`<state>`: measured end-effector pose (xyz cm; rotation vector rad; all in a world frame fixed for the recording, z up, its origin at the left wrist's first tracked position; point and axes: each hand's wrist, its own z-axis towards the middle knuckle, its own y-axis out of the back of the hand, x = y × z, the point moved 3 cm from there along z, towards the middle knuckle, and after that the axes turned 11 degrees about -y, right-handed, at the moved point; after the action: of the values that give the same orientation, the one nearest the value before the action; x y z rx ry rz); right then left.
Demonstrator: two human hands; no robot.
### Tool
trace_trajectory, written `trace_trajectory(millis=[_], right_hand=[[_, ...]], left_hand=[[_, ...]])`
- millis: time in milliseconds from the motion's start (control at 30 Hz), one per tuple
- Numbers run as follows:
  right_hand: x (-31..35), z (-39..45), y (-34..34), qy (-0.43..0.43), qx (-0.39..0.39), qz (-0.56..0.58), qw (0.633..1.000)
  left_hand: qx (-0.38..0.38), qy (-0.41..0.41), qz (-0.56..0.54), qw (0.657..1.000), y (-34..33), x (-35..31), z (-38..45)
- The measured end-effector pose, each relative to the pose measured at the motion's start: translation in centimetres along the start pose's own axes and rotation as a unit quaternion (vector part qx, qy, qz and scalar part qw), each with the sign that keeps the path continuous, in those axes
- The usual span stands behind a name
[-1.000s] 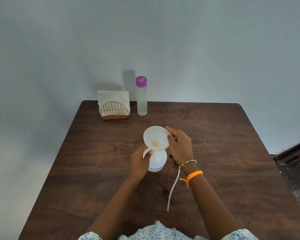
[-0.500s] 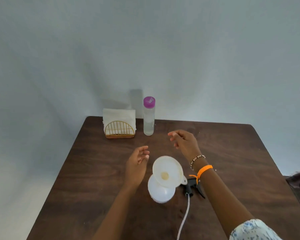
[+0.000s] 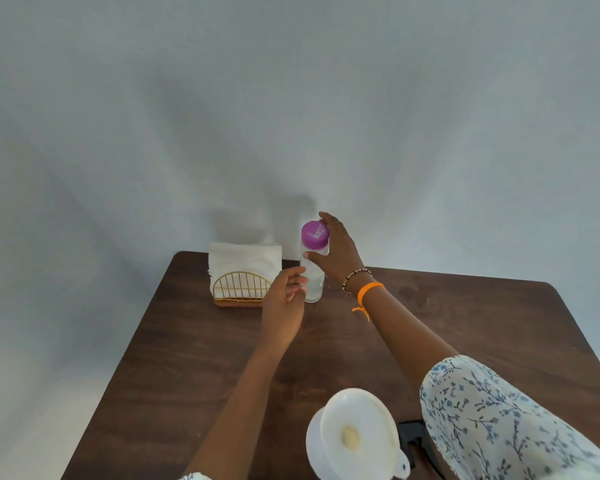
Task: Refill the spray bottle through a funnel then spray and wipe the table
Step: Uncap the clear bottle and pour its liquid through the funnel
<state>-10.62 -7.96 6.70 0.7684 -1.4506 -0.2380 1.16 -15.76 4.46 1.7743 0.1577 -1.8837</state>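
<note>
A clear water bottle (image 3: 314,285) with a purple cap (image 3: 314,235) stands at the table's far edge. My right hand (image 3: 342,251) is closed around its neck, just under the cap. My left hand (image 3: 283,306) hovers open beside the bottle's lower body, fingertips at or nearly at its side. Close to me, a white funnel (image 3: 357,434) sits in the mouth of the white spray bottle (image 3: 314,445). The black trigger head (image 3: 411,436) lies on the table just right of it, partly hidden by my sleeve.
A gold wire holder with white napkins (image 3: 241,289) stands left of the water bottle at the back edge. The dark wooden table (image 3: 465,323) meets a plain wall behind. The table's left and right edges drop away to the floor.
Both hands left the funnel and spray bottle and reached forward. My right hand has closed on the water bottle's neck, and my left hand has come up beside it.
</note>
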Motion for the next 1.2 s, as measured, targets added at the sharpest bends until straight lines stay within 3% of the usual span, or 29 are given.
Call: trace_trajectory(millis=[300,567,733,900,1067,1200], right_hand=[[0.7,-2.1,1.6,0.038,-0.069,0.034,0.996],[10.1,-8.0,8.5,0.132,-0.127,0.110,0.977],[14.7,-12.3,11.6,0.159,-0.139,0.150,0.966],[18.0,-15.0,13.2,0.122,-0.136,0.165,0.969],[20.4,-16.9,15.1,0.048,-0.227,0.149,0.961],[21.5,-18.5,15.0,0.038,-0.241,0.129,0.961]], left_hand=[[-0.010,0.002,-0.004,1.000,-0.1,-0.7,0.0],[-0.027,-0.081,-0.001,0.996,0.3,-7.0,-1.6],[-0.081,-0.136,-0.017,0.987,1.7,-11.8,-3.1],[-0.107,-0.209,0.024,0.972,2.6,-14.8,-5.3],[-0.142,-0.255,0.103,0.951,3.3,-17.4,-7.7],[-0.134,-0.232,0.070,0.961,3.1,-18.6,-8.8]])
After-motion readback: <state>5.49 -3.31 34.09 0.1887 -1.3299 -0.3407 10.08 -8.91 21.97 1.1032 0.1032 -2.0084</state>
